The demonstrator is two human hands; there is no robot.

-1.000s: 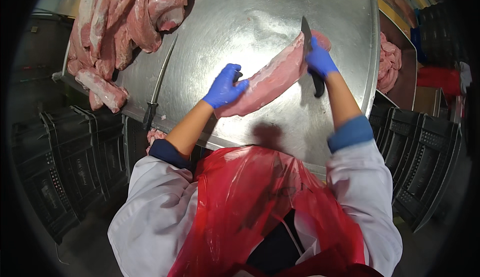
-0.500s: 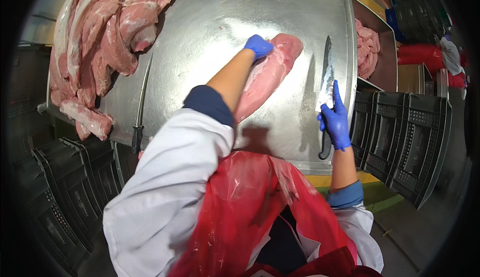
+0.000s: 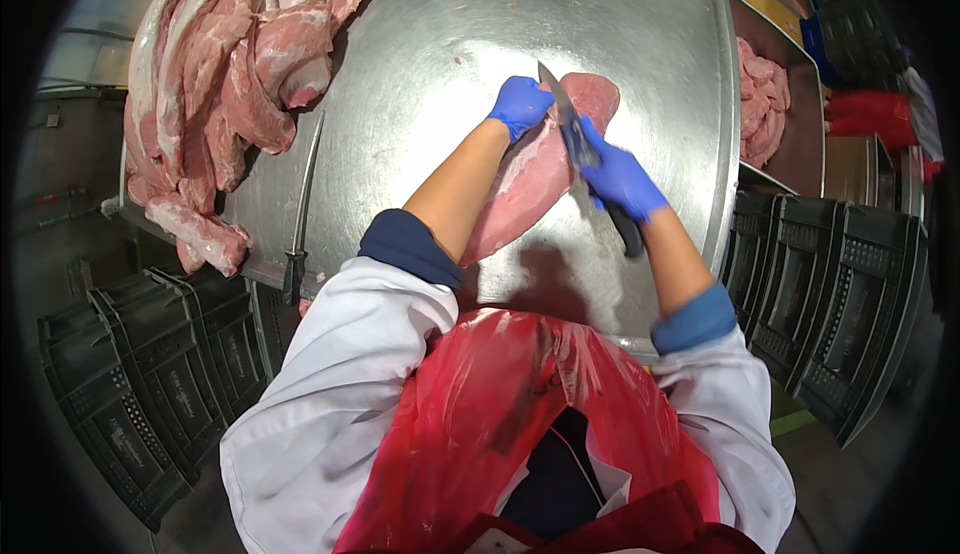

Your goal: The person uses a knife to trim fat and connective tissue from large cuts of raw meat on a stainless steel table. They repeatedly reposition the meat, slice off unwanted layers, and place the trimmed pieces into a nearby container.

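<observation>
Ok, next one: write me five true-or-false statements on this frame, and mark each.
1. The right hand holds a knife. True.
2. The left hand is ungloved. False: it is gloved in blue.
3. A meat pile lies at the upper left of the table. True.
4. The sharpening steel lies right of the meat piece. False: it lies left.
5. The bin beside the table is empty. False: it holds meat.

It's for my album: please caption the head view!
Gloved left hand at a meat piece, right hand holding a knife, above a metal table.
</observation>
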